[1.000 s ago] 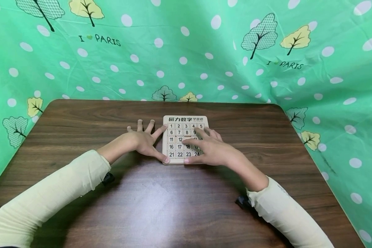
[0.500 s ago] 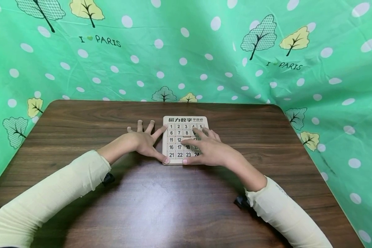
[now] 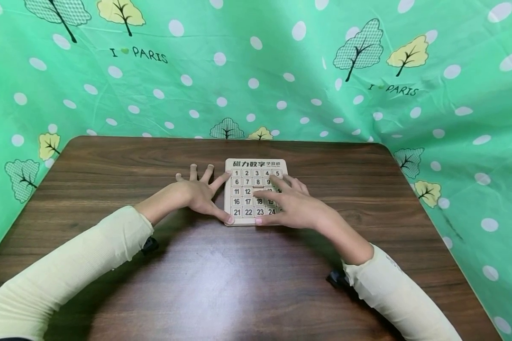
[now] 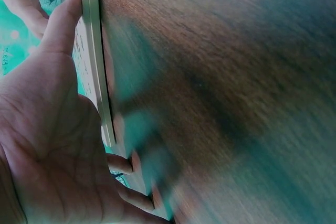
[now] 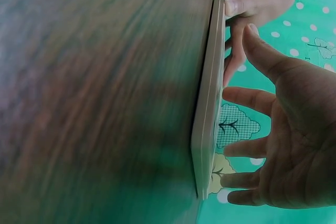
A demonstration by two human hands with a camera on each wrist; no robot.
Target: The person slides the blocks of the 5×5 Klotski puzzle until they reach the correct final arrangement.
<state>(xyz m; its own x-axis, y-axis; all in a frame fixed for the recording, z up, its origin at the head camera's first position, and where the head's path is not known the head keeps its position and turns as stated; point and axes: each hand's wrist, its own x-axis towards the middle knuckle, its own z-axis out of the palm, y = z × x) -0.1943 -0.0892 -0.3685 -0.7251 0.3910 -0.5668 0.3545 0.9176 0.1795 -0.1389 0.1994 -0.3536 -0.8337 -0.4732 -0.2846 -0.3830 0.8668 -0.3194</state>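
A pale number sliding puzzle (image 3: 251, 220) lies flat on the table, its rows of numbered tiles under a printed heading. In the third row, a gap shows right of tile 12 (image 3: 248, 192), partly covered by a finger. My left hand (image 3: 192, 194) steadies the board's left side with spread fingers; its thumb rests on the lower left corner and its index fingertip is at the upper left edge. Above the right half is my right hand (image 3: 298, 206), fingers extended, index fingertip at the gap. In the right wrist view its thumb (image 5: 262, 53) stands off the board. Several right-hand tiles are hidden.
The dark wood-grain table (image 3: 187, 293) extends around the puzzle. A green dotted cloth (image 3: 256, 66) with printed trees hangs behind and beside it. Dark straps or mounts (image 3: 150, 245) show under both pale sleeves.
The right hand has shifted very slightly to the right, its index fingertip moving off the edge of tile 12. The left hand and the board keep their places.
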